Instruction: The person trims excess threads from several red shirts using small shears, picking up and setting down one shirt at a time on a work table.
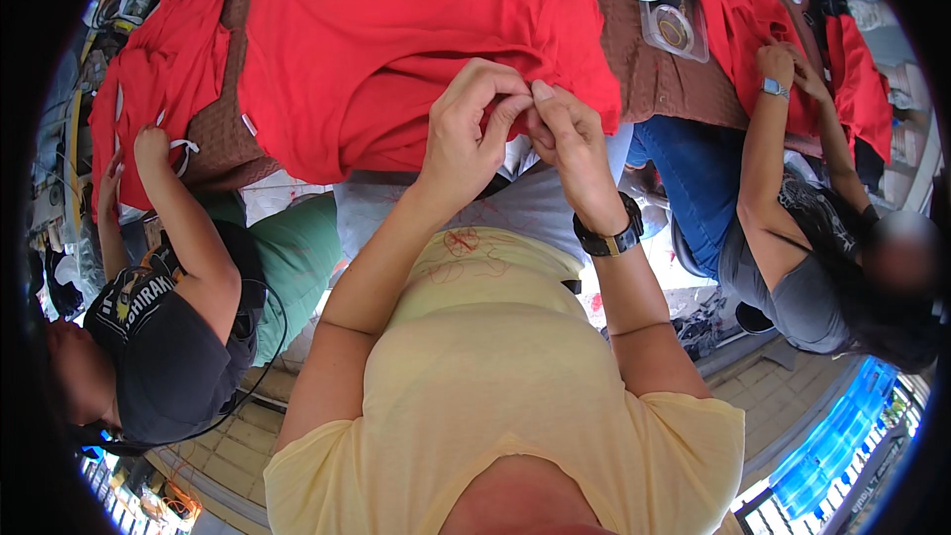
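Brown table cover (684, 89): patterned, showing to the right of the fingers (495, 79); the head view takes in people seated close on both sides.
Red cloth (396, 50): a broad, rumpled spread, mostly beyond the fingers and to their left; its near edge droops toward the lap, and the fingertips meet at its near right part.
Left hand (466, 129): thumb and forefinger closed nearly tip to tip, a rounded gap behind them; anything between the tips is too small to tell.
Right hand (572, 139): thumb and curled fingers drawn together just beside the left tips; whether they pinch cloth, thread or something finer, I cannot tell.
Plastic box (696, 46): clear, beyond and right of the fingers; a ring-shaped thing (675, 30) lies in it.
Co-workers' hands (152, 146): one pair well left of the fingers, another well right; both at red fabric.
Red strands (463, 241): on the yellow shirt (475, 367), nearer the body than the fingers.
Fingertip work: probably thread handling or close hand finishing on the cloth.
Next pinch: seems to call for steady tips and slack cloth.
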Demonstrator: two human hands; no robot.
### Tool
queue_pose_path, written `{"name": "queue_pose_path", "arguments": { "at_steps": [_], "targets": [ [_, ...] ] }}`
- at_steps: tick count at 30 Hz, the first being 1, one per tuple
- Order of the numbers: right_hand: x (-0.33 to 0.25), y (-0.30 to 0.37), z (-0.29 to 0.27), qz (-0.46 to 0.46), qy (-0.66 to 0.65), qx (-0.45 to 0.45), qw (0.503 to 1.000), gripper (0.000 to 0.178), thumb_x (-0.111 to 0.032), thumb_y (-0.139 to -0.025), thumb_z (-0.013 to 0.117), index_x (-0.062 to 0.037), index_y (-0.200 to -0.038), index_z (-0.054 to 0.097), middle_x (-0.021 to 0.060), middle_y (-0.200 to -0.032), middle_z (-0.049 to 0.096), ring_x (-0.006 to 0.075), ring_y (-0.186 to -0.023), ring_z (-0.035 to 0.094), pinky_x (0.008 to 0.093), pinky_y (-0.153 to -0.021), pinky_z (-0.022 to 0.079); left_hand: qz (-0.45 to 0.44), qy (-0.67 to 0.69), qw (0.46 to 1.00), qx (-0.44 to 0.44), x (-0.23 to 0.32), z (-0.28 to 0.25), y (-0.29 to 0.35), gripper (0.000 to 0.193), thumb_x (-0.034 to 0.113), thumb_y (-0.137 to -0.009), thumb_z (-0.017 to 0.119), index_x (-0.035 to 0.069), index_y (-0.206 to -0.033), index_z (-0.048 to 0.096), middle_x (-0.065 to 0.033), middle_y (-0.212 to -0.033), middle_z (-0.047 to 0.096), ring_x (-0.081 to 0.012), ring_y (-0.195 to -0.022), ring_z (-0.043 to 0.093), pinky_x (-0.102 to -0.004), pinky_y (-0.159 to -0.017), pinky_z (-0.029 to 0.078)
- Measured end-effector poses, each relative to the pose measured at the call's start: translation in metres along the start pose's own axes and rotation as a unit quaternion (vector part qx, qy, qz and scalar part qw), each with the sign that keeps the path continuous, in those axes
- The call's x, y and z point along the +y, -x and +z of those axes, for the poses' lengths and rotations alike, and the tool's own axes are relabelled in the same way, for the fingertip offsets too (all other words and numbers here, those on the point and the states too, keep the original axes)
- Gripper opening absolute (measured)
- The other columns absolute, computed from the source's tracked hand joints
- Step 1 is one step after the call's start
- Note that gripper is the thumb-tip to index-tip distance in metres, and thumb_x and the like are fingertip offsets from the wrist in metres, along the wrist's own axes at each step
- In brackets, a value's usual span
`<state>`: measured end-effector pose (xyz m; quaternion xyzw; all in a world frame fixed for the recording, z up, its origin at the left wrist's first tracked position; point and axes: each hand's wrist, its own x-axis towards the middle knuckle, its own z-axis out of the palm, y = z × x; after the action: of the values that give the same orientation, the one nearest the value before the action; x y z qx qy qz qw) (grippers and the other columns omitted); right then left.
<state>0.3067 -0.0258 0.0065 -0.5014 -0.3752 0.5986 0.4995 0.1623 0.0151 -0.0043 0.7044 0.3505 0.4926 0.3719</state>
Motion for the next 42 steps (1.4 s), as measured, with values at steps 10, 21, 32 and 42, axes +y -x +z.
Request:
{"name": "queue_pose_path", "arguments": {
  "at_steps": [10,21,32,42],
  "targets": [
    [-0.012,0.014,-0.005,-0.139,0.167,0.092,0.972,0.02,-0.019,-0.097,0.065,0.0005,-0.097,0.063,0.0027,-0.076,0.061,0.0061,-0.067,0.05,0.0242,-0.059,0.04,0.0,0.062,0.992,-0.106,0.005,-0.028,0.019,0.002,-0.001,-0.091,0.061,-0.001,-0.092,0.059,-0.0151,-0.117,0.053,-0.0228,-0.112,0.056,-0.0333,-0.097,0.046],
    [0.001,0.0,-0.007,-0.218,0.218,0.083,0.948,0.011,-0.007,-0.094,0.067,0.0022,-0.099,0.064,0.0069,-0.086,0.069,0.0097,-0.083,0.062,0.0259,-0.076,0.05,-0.15,0.107,0.981,-0.063,-0.009,-0.013,0.007,0.015,0.005,-0.096,0.063,-0.001,-0.109,0.059,-0.0094,-0.102,0.066,-0.0119,-0.087,0.063,-0.0259,-0.079,0.051],
    [-0.004,-0.001,-0.017,-0.235,0.228,0.095,0.94,0.01,-0.003,-0.091,0.069,0.0018,-0.098,0.064,0.0085,-0.09,0.07,0.0121,-0.085,0.063,0.0268,-0.08,0.049,-0.212,0.217,0.952,-0.03,-0.008,0.002,0.006,0.009,0.009,-0.101,0.057,0.0,-0.101,0.057,-0.007,-0.098,0.064,-0.0128,-0.087,0.064,-0.027,-0.08,0.054],
    [-0.009,0.017,0.005,-0.179,0.239,0.164,0.94,0.026,-0.022,-0.099,0.064,0.0015,-0.09,0.06,0.0082,-0.072,0.062,0.0105,-0.068,0.053,0.0291,-0.057,0.043,-0.216,0.316,0.924,0.004,-0.023,0.012,0.006,0.01,0.008,-0.102,0.054,-0.002,-0.102,0.055,-0.0068,-0.1,0.059,-0.0156,-0.092,0.064,-0.0326,-0.09,0.055]
  ]
}}
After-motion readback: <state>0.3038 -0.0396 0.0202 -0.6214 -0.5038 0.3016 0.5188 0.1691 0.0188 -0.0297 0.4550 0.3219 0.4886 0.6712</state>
